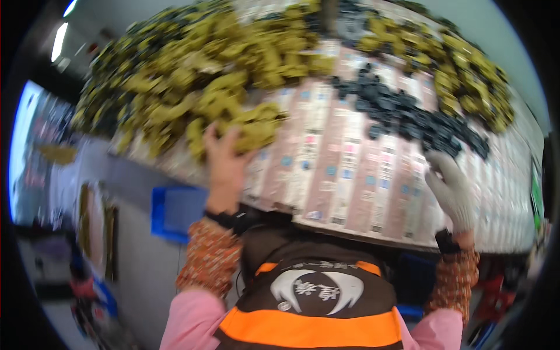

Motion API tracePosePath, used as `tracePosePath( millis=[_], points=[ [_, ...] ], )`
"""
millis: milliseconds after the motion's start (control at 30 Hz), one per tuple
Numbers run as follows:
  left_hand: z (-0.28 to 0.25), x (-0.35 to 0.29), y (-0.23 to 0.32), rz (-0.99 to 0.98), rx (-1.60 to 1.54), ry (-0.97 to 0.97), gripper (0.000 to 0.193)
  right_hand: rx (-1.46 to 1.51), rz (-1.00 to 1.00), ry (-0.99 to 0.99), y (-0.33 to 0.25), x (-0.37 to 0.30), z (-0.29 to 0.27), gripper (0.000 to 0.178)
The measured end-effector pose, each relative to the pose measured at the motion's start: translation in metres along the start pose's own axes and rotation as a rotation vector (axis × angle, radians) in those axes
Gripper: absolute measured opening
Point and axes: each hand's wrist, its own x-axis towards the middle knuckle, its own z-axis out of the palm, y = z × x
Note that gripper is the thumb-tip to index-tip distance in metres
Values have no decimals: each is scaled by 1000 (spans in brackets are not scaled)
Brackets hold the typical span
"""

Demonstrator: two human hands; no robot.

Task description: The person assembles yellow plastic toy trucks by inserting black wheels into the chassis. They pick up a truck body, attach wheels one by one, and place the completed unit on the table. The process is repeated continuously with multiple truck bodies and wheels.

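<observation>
My bare left hand (226, 166) reaches to the near edge of a big heap of olive-yellow pieces (219, 96). Its fingers are spread and touch the nearest ones, which look like small curved, glossy parts; blur hides their exact kind. On my right hand (450, 189) is a pale knitted glove. It rests over the table just short of a long strip of dark grey pieces (402, 111), with the thumb a little apart from the bent fingers and nothing visible in it.
Striped pink-and-white printed sheeting covers the table (326, 157). Another heap of yellow pieces (466, 81) lies at the far right, beyond the dark strip. A post (329, 17) rises at the back. Below the table's left edge stands a blue bin (175, 213).
</observation>
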Motion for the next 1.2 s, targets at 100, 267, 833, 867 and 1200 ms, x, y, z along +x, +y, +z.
tracePosePath(
  millis=[100,267,833,867,1200],
  points=[
    [-23,-7,14,-107,8,-139,60,-232,96,357,105,24,-34,44],
    [-29,-17,14,-161,89,-239,58,-527,638,512,269,32,-116,75],
    [-59,-51,26,7,59,-209,59,-849,187,39,353,125,-106,33],
    [-60,-54,26,52,64,-171,60,-806,200,-17,327,125,-101,32],
    [0,-45,-2,714,869,-205,54,-271,510,47,181,96,-45,74]
  ],
)
